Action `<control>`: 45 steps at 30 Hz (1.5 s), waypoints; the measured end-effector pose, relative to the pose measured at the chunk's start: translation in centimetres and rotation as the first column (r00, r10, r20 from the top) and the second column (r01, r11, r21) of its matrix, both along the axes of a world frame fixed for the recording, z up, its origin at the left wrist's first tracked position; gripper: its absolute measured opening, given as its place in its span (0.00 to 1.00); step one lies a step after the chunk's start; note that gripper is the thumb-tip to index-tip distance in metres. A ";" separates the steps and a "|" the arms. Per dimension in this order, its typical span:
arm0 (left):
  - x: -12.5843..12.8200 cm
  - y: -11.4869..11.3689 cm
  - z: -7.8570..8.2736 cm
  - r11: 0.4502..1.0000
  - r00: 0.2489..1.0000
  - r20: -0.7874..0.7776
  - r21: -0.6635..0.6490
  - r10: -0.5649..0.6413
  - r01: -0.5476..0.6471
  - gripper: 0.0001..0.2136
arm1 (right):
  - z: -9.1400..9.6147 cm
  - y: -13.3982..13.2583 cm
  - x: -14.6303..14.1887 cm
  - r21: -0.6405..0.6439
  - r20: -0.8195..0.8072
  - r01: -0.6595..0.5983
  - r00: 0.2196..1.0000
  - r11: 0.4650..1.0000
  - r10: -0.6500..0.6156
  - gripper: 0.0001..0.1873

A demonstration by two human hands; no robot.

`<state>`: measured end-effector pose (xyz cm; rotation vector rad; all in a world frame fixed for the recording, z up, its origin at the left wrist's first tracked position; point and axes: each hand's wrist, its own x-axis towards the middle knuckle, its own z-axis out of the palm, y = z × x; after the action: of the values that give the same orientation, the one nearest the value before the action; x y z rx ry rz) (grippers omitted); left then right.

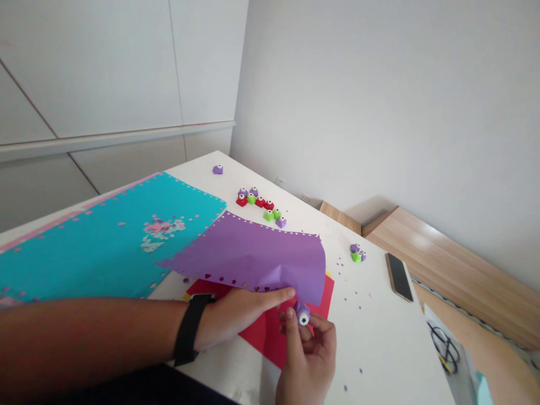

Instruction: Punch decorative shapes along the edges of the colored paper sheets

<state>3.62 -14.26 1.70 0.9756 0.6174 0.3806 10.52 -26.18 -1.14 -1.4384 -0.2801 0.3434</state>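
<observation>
A purple paper sheet [261, 253], with small punched holes along its edges, lies curved in front of me. My left hand [240, 312], a black watch on its wrist, grips the sheet's near edge; the thumb lies on top and the other fingers are hidden. Held between the fingers and thumb of my right hand [307, 360] is a small purple craft punch [301, 313] with a black star on its white button. The punch is at the sheet's near right edge; whether paper sits in its slot I cannot tell. Red paper [268, 337] lies beneath.
Blue paper [101, 247] with punched edges bears a heap of paper bits [162, 230]. Several red, green and purple punches [260, 202] stand beyond the purple sheet. More punches [358, 254] and a phone [399, 277] lie to the right on the white table [379, 337].
</observation>
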 end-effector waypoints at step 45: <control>0.1 -0.1 0.5 0.998 0.998 0.005 -0.029 -0.058 0.058 0.17 | 0.8 -0.6 1.6 0.186 -0.335 -0.087 0.931 0.979 0.146 0.23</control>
<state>3.67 -14.35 2.23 0.9626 0.5877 0.3213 12.09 -26.74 -0.37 -1.1717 -0.1035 0.6488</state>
